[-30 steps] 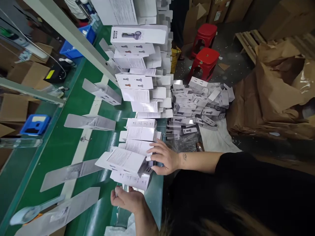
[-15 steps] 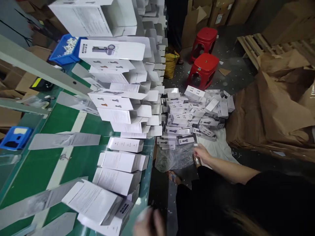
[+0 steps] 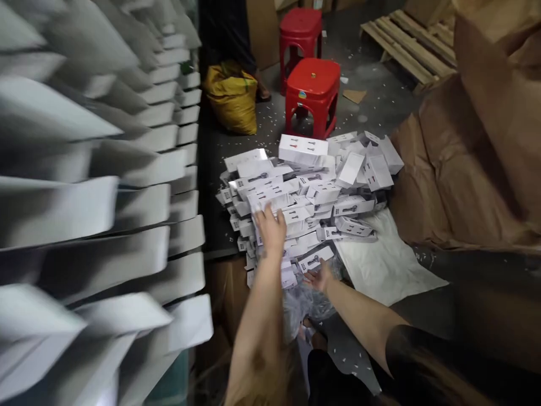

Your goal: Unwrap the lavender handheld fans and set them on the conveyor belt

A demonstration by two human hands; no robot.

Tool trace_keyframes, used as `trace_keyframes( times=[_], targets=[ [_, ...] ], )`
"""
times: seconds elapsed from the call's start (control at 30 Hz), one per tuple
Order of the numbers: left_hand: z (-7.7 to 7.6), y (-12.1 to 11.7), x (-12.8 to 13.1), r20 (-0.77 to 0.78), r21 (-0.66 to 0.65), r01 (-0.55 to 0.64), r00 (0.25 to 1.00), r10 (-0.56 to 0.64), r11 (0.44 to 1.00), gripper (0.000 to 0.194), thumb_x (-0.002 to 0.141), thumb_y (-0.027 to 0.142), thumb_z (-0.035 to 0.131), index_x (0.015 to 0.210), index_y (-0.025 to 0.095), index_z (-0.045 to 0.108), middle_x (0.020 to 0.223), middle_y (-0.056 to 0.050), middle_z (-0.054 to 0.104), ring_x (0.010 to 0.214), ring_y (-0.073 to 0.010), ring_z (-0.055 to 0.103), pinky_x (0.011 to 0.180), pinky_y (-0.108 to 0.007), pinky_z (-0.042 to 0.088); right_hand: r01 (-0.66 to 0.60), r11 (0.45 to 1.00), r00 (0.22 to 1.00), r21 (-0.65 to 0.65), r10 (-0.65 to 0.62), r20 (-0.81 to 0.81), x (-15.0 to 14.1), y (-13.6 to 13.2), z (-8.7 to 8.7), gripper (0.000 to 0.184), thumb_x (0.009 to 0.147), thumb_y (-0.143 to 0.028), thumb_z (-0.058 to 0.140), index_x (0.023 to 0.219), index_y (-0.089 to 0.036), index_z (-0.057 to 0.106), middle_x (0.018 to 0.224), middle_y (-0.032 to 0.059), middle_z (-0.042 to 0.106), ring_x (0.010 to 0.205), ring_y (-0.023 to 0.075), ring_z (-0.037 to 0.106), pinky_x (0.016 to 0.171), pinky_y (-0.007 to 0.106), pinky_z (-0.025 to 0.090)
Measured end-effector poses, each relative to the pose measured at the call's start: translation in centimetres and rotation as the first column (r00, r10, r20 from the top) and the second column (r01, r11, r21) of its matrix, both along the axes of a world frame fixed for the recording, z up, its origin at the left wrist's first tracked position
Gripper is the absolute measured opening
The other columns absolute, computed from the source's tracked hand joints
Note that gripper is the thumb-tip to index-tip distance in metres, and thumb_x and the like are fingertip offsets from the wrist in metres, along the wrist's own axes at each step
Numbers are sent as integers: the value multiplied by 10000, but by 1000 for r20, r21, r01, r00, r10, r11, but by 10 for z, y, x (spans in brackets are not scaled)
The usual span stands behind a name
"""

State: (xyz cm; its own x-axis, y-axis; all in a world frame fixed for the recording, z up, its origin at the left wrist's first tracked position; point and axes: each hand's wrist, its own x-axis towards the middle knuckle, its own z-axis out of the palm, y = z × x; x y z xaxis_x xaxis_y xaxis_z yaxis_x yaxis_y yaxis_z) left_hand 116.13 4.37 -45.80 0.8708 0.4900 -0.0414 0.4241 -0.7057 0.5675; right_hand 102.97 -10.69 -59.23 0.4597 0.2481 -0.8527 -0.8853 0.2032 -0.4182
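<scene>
A heap of flat white cartons printed with a small device lies on the dark floor. My left hand reaches down onto the near left side of the heap, fingers spread and resting on the cartons. My right hand is lower and closer, palm open, fingers apart, just beside a single flat carton at the heap's near edge. Clear plastic wrap lies under my right wrist. Neither hand holds anything that I can see.
Rows of stacked white cartons fill the left side, blurred. Two red plastic stools stand behind the heap, with a yellow sack to their left. Crumpled brown paper and a wooden pallet lie at right; a white sheet covers the floor.
The view swung from the green table down to the floor. Both hands left the folded cartons on the table and stretched out to the heap on the floor.
</scene>
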Motion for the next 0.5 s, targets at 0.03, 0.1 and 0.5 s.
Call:
trace_keyframes(
  times=[0.03,0.1,0.5],
  targets=[
    [-12,11,26,-16,123,60,998,-58,991,448,873,349,442,1246,108,504,1237,-211,486,1301,-313,324,1107,-467,212,52,999,996,6,-52,-79,5,10,-21,633,857,-661,229,1171,-169,473,952,146,561,895,258,633,705,467,527],
    [-33,30,69,-68,324,125,992,-109,938,530,876,415,419,1304,105,454,1305,-215,440,1328,-336,269,1107,-492,181,182,982,964,57,-167,-209,22,26,-51,694,855,-691,206,1309,-187,352,1132,168,527,1012,233,608,773,450,530],
    [-105,73,132,-561,380,328,825,-66,865,898,712,803,309,1299,152,502,1338,-246,450,1265,-492,294,973,-695,178,545,832,717,99,-402,-570,69,60,-86,863,671,-686,630,1366,-282,317,1421,159,299,1314,327,350,900,642,385]
  ],
)
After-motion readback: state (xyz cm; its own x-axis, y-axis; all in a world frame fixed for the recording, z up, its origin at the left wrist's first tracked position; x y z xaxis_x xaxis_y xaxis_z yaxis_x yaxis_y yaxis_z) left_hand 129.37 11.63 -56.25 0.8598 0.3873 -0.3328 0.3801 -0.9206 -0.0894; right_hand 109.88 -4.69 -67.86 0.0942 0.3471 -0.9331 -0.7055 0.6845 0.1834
